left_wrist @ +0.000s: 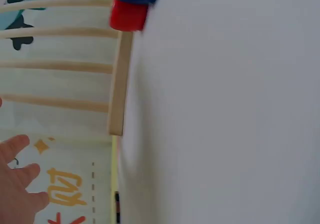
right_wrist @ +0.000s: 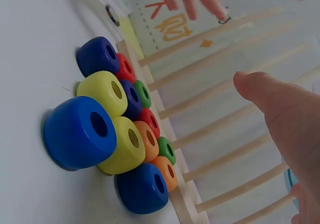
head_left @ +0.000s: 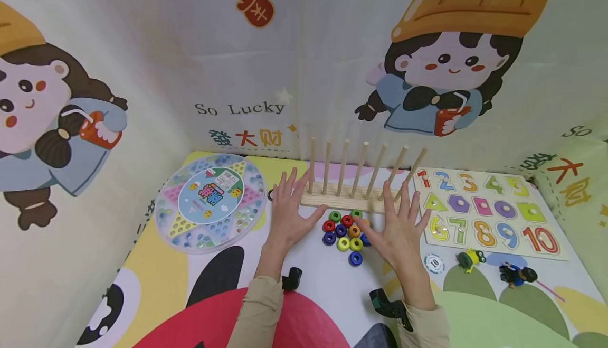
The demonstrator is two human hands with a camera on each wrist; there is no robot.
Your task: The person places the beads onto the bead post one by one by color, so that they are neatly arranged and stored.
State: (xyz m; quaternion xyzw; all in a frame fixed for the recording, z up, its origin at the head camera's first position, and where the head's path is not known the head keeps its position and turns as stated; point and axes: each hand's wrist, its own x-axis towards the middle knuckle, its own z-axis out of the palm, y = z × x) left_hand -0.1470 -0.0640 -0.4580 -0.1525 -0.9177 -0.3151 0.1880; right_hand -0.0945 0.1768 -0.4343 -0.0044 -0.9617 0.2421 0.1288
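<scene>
A wooden rack (head_left: 349,201) with several upright pegs stands at the back of the mat. In front of it lies a cluster of coloured rings (head_left: 345,230), blue, yellow, red, green and orange; the right wrist view shows the same rings (right_wrist: 115,139) close up. My left hand (head_left: 288,206) hovers flat with fingers spread just left of the rings, by the rack's left end. My right hand (head_left: 396,221) is spread flat on the right of the rings, its thumb near them. Neither hand holds anything.
A round marble board game (head_left: 211,203) lies at the left. A number and shape puzzle board (head_left: 486,212) lies at the right, with two small toy figures (head_left: 518,274) and a round token (head_left: 434,263) in front of it. Printed fabric walls enclose the mat.
</scene>
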